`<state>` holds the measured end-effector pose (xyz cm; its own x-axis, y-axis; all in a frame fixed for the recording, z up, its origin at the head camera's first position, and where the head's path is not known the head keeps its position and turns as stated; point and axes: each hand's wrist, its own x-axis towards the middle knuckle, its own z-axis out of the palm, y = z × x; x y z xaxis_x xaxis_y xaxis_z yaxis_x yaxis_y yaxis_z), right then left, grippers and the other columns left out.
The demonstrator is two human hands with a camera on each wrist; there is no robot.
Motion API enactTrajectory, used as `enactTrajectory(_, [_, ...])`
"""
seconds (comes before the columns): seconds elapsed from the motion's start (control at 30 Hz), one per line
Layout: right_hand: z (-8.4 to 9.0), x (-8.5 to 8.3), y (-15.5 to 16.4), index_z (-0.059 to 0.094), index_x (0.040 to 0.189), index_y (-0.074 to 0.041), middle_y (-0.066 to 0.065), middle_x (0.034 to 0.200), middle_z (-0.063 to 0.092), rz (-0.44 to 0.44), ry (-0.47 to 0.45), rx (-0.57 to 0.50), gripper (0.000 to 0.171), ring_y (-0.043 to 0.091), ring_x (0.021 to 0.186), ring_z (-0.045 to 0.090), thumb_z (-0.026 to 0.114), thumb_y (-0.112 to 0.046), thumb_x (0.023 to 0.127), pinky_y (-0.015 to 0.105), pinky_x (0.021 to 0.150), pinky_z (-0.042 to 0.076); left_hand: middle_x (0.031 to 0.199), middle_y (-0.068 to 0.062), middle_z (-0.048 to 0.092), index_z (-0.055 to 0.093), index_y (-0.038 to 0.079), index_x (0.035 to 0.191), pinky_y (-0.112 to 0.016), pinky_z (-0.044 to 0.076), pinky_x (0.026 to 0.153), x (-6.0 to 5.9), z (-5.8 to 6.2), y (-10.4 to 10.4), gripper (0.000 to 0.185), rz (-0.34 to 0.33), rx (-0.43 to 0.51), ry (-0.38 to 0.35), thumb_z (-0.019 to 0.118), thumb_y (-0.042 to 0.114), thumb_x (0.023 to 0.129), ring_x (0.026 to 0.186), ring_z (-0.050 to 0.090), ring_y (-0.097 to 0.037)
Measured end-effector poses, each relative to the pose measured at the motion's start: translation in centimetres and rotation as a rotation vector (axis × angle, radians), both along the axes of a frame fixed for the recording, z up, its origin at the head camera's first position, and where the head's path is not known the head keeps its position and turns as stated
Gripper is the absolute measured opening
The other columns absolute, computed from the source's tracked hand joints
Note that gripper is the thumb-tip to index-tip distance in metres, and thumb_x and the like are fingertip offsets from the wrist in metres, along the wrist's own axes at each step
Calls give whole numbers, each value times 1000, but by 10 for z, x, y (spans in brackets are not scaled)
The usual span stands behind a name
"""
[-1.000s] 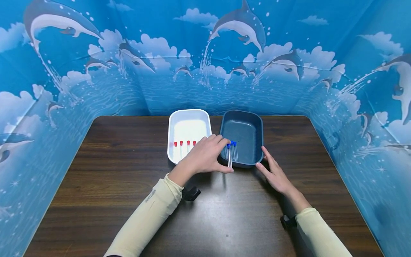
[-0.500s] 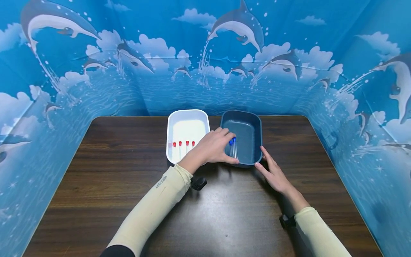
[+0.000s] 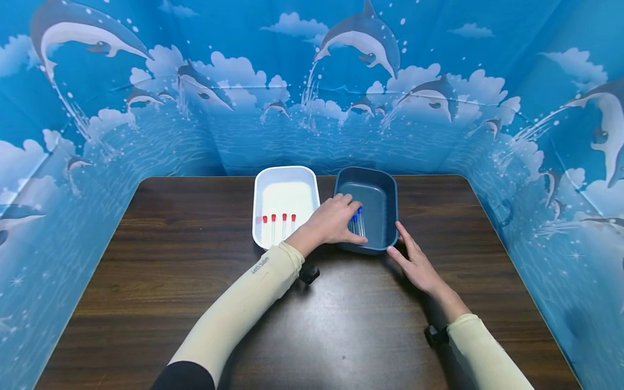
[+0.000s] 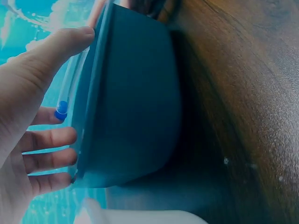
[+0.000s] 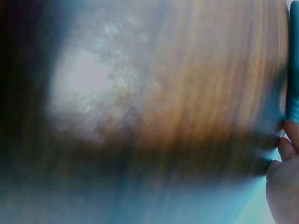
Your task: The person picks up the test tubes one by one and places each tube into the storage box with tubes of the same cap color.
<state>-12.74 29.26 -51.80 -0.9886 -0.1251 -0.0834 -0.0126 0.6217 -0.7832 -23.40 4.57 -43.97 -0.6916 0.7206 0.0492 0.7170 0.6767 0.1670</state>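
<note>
— What had changed since a second ago?

— The left hand had carried the blue-capped tubes from the near rim to well inside the dark tray, thumb and fingers pinching them.

— And the right hand?

— It stayed put, fingers straight and together, tips against the tray's near right corner. Four red-capped tubes lay unmoved in the white tray on the table.
</note>
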Motion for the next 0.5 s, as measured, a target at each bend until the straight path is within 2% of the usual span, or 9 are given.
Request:
enactTrajectory(0.2, [0,1,0,4,156,-42,24,152,31,-4,-5,1,69,45,136,31,46,-48,102,74,100,22,127,-9,54,52,9,139,-40,45,96,-3,-3,11,93,-20,-18,-6,65,74,75,107,49,-22])
enactTrajectory(0.5, [-1,1,-1,5,157,-39,25,150,34,-5,5,7,69,45,137,31,46,-46,102,73,100,22,125,-8,54,52,9,139,-39,45,96,-8,-11,18,92,-2,-61,-22,68,72,74,107,49,-22])
